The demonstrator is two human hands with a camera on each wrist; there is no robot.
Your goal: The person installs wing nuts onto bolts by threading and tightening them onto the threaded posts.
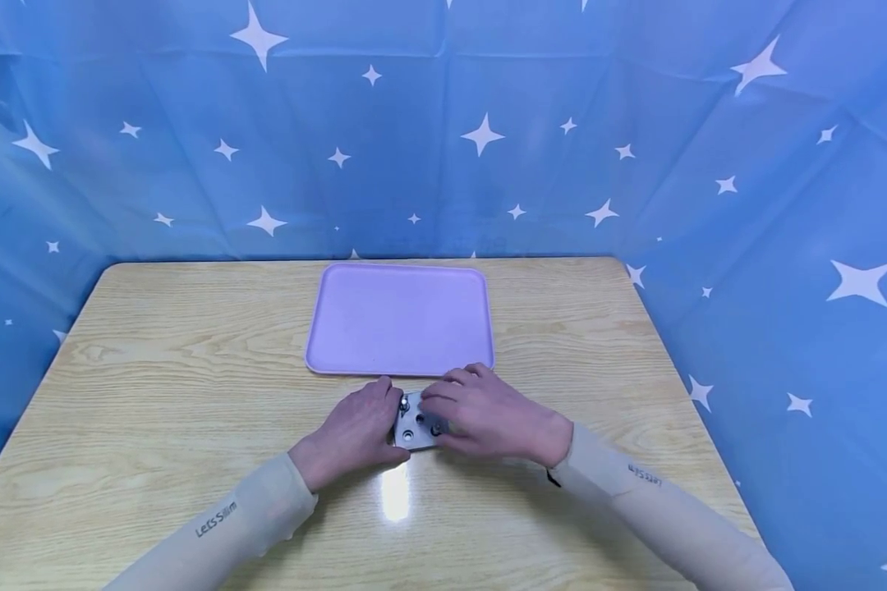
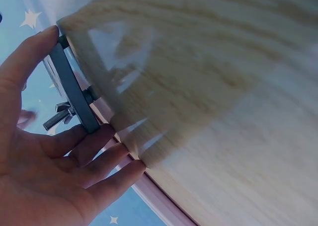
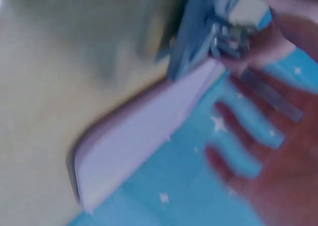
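A small grey metal plate (image 1: 416,432) with several holes lies on the table between both hands. A bolt with a wing nut (image 2: 62,114) sticks out of the plate, and short dark studs show on its underside. My left hand (image 1: 358,431) grips the plate's left end between thumb and fingers; in the left wrist view the thumb is on one edge and fingertips on the opposite one. My right hand (image 1: 491,414) is over the plate's right side with fingers spread and slightly bent. Blurred in the right wrist view, a greyish strip (image 3: 273,94) crosses its fingers; its kind cannot be told.
A lilac rectangular tray (image 1: 399,368) lies just beyond the hands, its near rim close to the right fingertips. The wood-grain table (image 1: 155,386) stretches to both sides. Blue star-patterned cloth (image 1: 414,164) hangs behind and beside the table.
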